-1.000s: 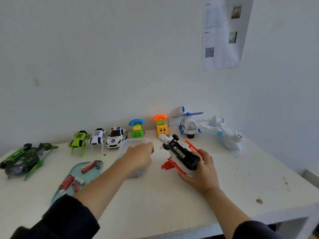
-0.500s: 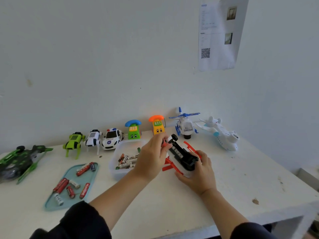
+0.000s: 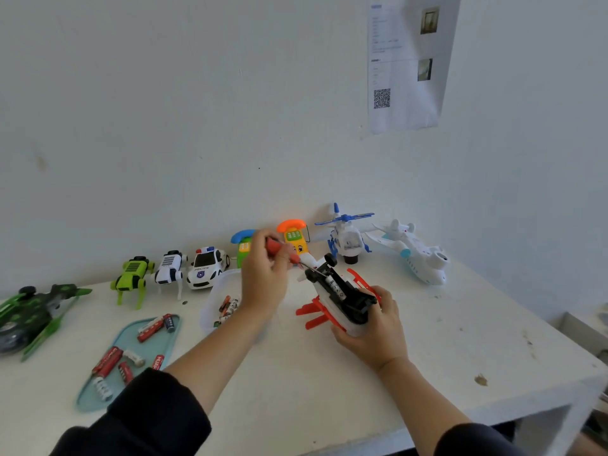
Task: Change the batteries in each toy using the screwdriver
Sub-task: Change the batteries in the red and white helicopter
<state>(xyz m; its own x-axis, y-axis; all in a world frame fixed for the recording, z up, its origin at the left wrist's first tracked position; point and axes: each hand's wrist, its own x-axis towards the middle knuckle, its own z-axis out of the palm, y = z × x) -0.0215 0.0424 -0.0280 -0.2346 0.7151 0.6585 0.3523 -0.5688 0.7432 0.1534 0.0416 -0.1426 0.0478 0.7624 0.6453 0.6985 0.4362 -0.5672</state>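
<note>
Red/white toy (image 3: pixel 339 299), belly up, long axis running from near-right to far-left, nose toward wall; right hand (image 3: pixel 375 330) grips rear end. Left hand (image 3: pixel 263 278) pinches red-handled screwdriver (image 3: pixel 283 253), tip at black underside. Over white table (image 3: pixel 460 340).

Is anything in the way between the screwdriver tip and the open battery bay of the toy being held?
Nothing visible. The left hand grips the screwdriver, whose shaft runs clear to the front end of the upturned toy, held by the right hand. A battery lies in the open bay.
</note>
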